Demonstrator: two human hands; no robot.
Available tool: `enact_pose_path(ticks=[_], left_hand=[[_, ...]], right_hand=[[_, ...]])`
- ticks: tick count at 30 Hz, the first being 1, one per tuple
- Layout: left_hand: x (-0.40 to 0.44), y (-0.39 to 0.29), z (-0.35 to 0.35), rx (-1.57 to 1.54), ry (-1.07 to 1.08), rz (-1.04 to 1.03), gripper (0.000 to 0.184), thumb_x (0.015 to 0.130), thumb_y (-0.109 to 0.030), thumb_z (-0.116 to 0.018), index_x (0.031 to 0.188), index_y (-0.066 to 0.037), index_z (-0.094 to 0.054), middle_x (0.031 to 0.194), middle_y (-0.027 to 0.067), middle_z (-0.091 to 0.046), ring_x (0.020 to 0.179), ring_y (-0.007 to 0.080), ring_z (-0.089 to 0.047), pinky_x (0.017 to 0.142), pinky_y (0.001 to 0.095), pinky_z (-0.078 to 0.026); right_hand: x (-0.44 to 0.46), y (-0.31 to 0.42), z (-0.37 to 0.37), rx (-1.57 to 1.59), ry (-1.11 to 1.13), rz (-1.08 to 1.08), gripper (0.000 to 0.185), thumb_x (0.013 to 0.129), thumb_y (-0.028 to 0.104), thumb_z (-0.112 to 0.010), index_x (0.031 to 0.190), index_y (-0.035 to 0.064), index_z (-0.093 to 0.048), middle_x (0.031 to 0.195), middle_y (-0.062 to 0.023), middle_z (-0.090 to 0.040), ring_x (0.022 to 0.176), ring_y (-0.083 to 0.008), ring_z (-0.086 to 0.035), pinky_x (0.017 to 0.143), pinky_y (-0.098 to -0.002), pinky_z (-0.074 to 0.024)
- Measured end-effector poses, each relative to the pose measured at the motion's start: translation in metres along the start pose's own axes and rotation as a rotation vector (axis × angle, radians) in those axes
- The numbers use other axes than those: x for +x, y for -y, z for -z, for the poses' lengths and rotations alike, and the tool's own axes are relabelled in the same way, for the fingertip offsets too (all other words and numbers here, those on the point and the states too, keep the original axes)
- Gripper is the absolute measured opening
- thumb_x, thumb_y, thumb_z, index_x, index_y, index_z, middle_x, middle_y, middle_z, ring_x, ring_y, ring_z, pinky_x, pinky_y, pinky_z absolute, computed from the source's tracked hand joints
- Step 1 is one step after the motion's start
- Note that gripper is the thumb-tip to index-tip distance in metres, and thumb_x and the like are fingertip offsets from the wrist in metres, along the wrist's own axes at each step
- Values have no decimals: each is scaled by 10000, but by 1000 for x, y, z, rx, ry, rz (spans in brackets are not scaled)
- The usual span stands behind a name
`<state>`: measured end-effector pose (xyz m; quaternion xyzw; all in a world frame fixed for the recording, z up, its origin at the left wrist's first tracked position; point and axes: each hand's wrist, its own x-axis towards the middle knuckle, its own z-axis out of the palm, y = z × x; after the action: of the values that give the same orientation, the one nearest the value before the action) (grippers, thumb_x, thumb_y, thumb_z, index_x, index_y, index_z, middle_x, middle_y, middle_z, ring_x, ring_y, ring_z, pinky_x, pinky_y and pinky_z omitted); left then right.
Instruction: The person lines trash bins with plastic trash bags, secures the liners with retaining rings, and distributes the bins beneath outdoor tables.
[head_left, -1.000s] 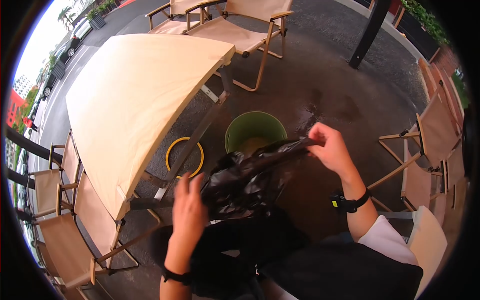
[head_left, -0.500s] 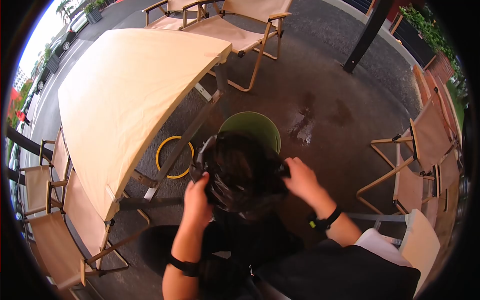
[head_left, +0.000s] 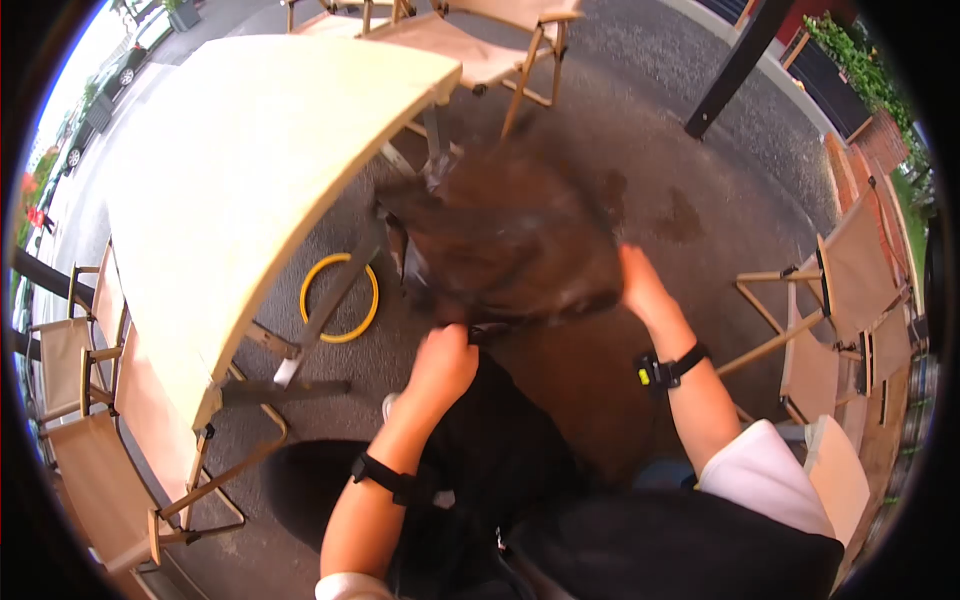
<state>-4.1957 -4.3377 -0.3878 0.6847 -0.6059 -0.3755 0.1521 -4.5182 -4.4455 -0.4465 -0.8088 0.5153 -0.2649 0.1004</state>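
Observation:
A dark, translucent plastic bag (head_left: 510, 240) is spread out in front of me, smeared by motion. My left hand (head_left: 448, 362) is closed on its near left edge, fingers curled into a fist. At the bag's right edge, my right hand (head_left: 642, 288) grips the rim. The green bin seen earlier is hidden behind the bag. To the left, a yellow ring (head_left: 346, 338) lies on the ground under the table's edge.
A cream-topped table (head_left: 270, 130) stands close on the left. Folding chairs surround the area, including one at the back (head_left: 480, 60) and one at right (head_left: 865, 265). A dark post (head_left: 735, 70) rises at the back right. Wet patches (head_left: 680, 215) mark the ground.
Both hands have moved, the right one up and to the right, the left one inward and up. Between them the bag has spread wider and farther forward, covering the green bin.

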Motion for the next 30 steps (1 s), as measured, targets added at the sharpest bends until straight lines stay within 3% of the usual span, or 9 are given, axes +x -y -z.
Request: enact_pose_path(ticks=[1, 3, 4, 10, 12, 15, 19, 28, 30], left_hand=[[10, 13, -9, -524, -12, -94, 162, 903, -67, -513, 955, 3, -650, 711, 105, -657, 851, 241, -660, 863, 383, -467], [24, 28, -16, -734, -117, -105, 205, 946, -108, -477, 977, -6, -653, 713, 84, -641, 780, 193, -627, 780, 360, -472], [23, 26, -14, -834, -153, -99, 229, 967, -129, -459, 988, -11, -654, 714, 74, -633, 745, 169, -610, 739, 348, -474], [5, -36, 6, -1352, -85, -153, 343, 1000, -158, -391, 1286, -3, -502, 634, 19, -407, 514, 124, -446, 496, 298, -489], [-6, -53, 13, -1393, -22, -190, 345, 1014, -166, -382, 1297, 2, -486, 636, 14, -399, 480, 110, -420, 446, 274, -456], [-27, -71, 16, -1426, 109, -219, 346, 1032, -188, -381, 1300, 8, -475, 646, 15, -388, 469, 102, -401, 410, 262, -398], [-35, -86, 2, -1944, 337, -276, 352, 1038, -228, -376, 1295, -12, -482, 670, 25, -405, 468, 103, -393, 378, 251, -363], [-39, -64, 23, -1931, 73, -316, 312, 1007, -196, -392, 1209, 13, -506, 689, 63, -438, 543, 145, -416, 426, 283, -378], [-39, -68, 24, -1964, 120, -262, 278, 991, -162, -401, 1151, 36, -514, 709, 74, -474, 580, 148, -444, 450, 281, -386]], right_hand=[[8, 16, 10, 29, -66, -76, 215, 900, 171, -563, 967, -6, -663, 824, -109, -685, 785, -182, -670, 607, -338, -521], [15, 46, 30, 100, -177, -241, 224, 887, 195, -628, 989, 7, -696, 831, -108, -712, 789, -162, -693, 611, -341, -532], [17, 39, 44, 150, 110, -451, 457, 849, 127, -637, 1286, 9, -570, 1269, -221, -587, 1191, -350, -577, 990, -384, -451], [28, 131, 81, 98, -410, 397, 240, 766, 31, -595, 1004, 33, -617, 1078, -147, -647, 1020, -316, -612, 885, -425, -493], [26, 137, 71, 271, -31, 686, 187, 734, 42, -632, 920, 29, -611, 987, -133, -656, 943, -292, -637, 840, -383, -510], [66, 152, 25, 183, 374, 495, 143, 761, -20, -565, 870, 40, -635, 860, -121, -657, 764, -281, -624, 729, -398, -519], [66, 125, -44, -81, 617, 319, 204, 770, 87, -613, 965, 28, -621, 980, -148, -633, 896, -300, -598, 815, -406, -495], [73, 79, -87, -147, 236, 165, 523, 792, 326, -723, 1181, 2, -590, 1252, -207, -577, 1194, -341, -539, 1008, -424, -443], [94, 50, -52, -602, 520, 208, 717, 806, 356, -728, 1340, -42, -462, 1380, -223, -473, 1307, -376, -420, 1054, -472, -388]])
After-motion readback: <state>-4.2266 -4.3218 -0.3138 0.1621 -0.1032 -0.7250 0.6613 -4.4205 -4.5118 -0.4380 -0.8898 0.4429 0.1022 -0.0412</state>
